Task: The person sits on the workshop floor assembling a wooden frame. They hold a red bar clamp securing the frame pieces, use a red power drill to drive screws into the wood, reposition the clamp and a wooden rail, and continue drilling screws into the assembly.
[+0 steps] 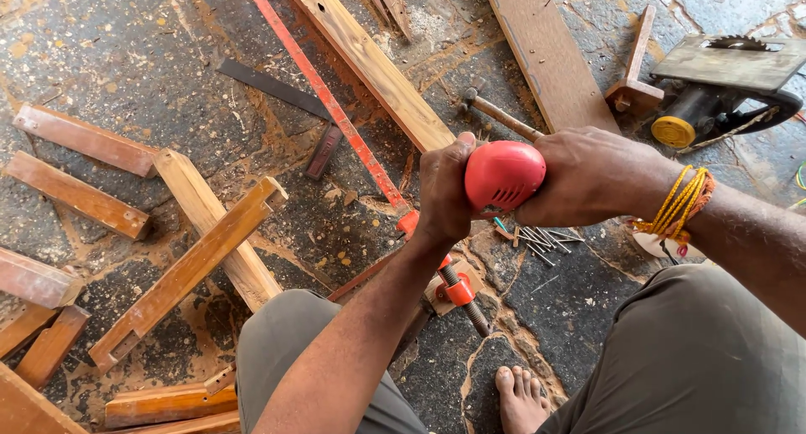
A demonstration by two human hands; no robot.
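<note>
We're gripping the red power tool [504,175] with both hands, left hand [445,190] wrapped round its left side, right hand [588,175] clasping its right, above the floor [126,73]. Loose nails [537,237] are lying just beneath; a hammer [499,113] is resting farther off.

We found the floor under our hands crowded: a red bar clamp [336,115] ran from twelve o'clock down to its screw [459,291] at six, and loose nails [537,237] lay just at four. At three o'clock a circular saw [722,81] and a hammer [499,113] at one blocked the way. Wooden pieces [193,249] filled nine o'clock; bare stone [126,65] lay open at ten.
</note>
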